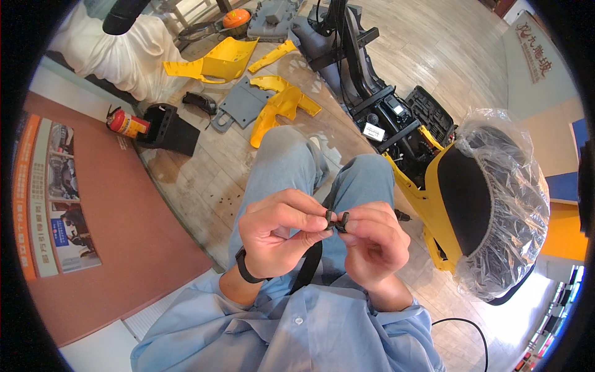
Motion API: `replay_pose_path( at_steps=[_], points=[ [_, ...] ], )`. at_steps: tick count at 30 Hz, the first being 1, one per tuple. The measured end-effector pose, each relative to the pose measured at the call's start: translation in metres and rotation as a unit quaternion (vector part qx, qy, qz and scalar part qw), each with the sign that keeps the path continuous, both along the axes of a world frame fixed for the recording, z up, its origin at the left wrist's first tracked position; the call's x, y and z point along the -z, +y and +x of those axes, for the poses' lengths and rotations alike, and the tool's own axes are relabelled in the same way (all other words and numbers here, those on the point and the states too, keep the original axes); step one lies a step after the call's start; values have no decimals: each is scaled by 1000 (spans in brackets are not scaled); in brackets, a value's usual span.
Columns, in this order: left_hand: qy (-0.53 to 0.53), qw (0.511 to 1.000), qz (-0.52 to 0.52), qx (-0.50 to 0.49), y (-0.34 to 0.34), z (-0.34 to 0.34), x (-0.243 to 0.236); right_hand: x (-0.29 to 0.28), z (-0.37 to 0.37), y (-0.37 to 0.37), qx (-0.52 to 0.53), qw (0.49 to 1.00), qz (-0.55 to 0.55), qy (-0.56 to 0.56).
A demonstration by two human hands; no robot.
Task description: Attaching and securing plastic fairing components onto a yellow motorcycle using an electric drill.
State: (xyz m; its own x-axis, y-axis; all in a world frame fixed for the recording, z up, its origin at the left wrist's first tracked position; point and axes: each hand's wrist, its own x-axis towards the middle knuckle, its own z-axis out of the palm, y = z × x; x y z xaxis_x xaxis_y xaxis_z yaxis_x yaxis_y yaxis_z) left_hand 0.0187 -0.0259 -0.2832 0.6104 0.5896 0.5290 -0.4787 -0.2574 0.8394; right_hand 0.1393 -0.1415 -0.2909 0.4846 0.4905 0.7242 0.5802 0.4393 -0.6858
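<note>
Both hands are raised over my knees in the middle of the head view. My left hand (282, 232) pinches a small black plastic piece (330, 221) between thumb and fingertips. Right beside it, my right hand (376, 245) pinches another small black piece (343, 222); the two pieces sit very close, and whether they are joined I cannot tell. A black band circles my left wrist, and a black strap (305, 279) hangs down behind the hands over my jeans.
A partly dismantled yellow-and-black scooter (449, 204), its seat in clear plastic, stands right, with an open tool case (427, 111) beyond. Yellow panels (276, 115), a grey plate (238, 102), a black bin (173, 136) and a red extinguisher (127, 124) lie or stand ahead-left. A brown board (136, 235) borders the left.
</note>
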Motion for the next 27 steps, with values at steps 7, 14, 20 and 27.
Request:
replay_pose_path(
  at_steps=[7,14,20,27],
  points=[
    [-36,991,-120,55,-4,1,2,7,-7,3,-39,995,35,88],
    [-12,976,-205,79,-7,2,-1,9,-2,-4,-181,929,12,323],
    [69,919,-368,123,-2,1,1,11,2,-5,-261,813,4,521],
    [127,943,-291,97,1,4,-6,6,7,-8,-187,855,-46,481]
  ],
)
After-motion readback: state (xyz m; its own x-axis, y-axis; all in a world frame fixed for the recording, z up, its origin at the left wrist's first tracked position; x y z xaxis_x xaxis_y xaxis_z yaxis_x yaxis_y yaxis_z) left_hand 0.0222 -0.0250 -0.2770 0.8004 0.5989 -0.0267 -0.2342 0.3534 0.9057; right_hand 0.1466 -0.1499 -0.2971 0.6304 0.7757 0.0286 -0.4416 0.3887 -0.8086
